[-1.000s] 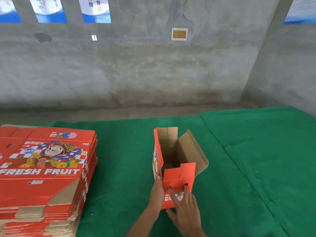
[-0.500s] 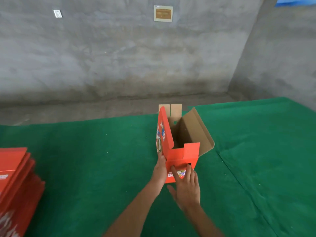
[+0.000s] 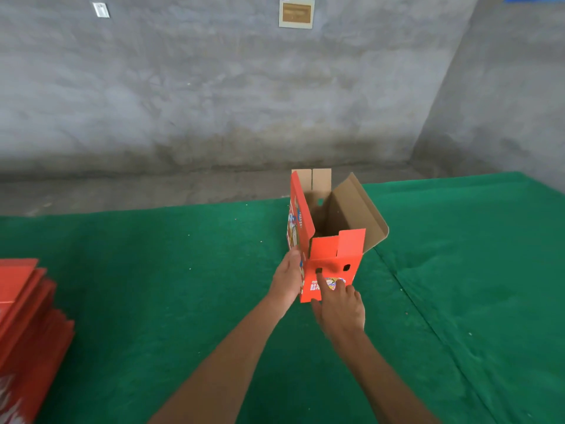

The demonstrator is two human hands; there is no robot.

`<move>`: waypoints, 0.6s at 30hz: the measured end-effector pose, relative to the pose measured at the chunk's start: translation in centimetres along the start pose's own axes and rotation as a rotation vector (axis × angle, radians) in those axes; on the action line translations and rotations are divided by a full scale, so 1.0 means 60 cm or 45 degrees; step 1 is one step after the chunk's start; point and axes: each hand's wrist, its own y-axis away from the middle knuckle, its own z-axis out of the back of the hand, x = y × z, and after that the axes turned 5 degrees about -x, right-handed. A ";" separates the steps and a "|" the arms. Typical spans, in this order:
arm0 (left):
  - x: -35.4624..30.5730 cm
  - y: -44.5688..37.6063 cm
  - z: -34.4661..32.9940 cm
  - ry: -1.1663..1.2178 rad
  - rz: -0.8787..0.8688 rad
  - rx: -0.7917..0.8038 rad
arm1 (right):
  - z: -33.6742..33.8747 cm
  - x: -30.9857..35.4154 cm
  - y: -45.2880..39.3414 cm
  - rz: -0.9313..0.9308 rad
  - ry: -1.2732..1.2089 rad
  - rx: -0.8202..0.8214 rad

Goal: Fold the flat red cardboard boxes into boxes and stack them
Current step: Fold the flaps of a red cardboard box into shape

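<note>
Two bare forearms are seen entering from the bottom edge and converging on a partly erected red fruit box [image 3: 331, 270], which stands upright on the green felt table cover [image 3: 153, 286] slightly right of centre. The right hand [image 3: 341, 304] is laid against the near end panel of the box, its index finger extended upward so that the tip meets the left of two small holes punched in that panel; the remaining fingers are loosely bent and nothing is gripped by them. The left hand [image 3: 289, 278] is pressed flat, fingers straight, against the printed left side wall at its near corner. The top of the box is left open: a red flap is raised on the left, a brown-faced flap [image 3: 357, 209] is splayed outward on the right, and two narrow brown tabs are shown standing at the far end. A seam in the table cover is visible running diagonally just right of the box. At the left edge, well apart from the box, a stack of flat red cardboard blanks [image 3: 27, 316] is partly cut off. Beyond the table, a grey concrete wall [image 3: 214, 87] is shown bearing a small brown plaque [image 3: 296, 12] and a white switch plate [image 3: 101, 9].
</note>
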 end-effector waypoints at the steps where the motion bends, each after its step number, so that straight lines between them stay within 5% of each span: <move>1: -0.011 0.023 0.012 -0.059 -0.040 -0.018 | 0.017 0.011 0.012 0.001 -0.033 -0.026; 5: -0.039 0.117 0.083 -0.405 -0.291 -0.063 | 0.101 0.085 0.075 0.105 -0.210 -0.223; 18: -0.053 0.538 0.459 -1.181 -0.634 -0.624 | 0.230 0.390 0.408 0.487 -0.663 -0.214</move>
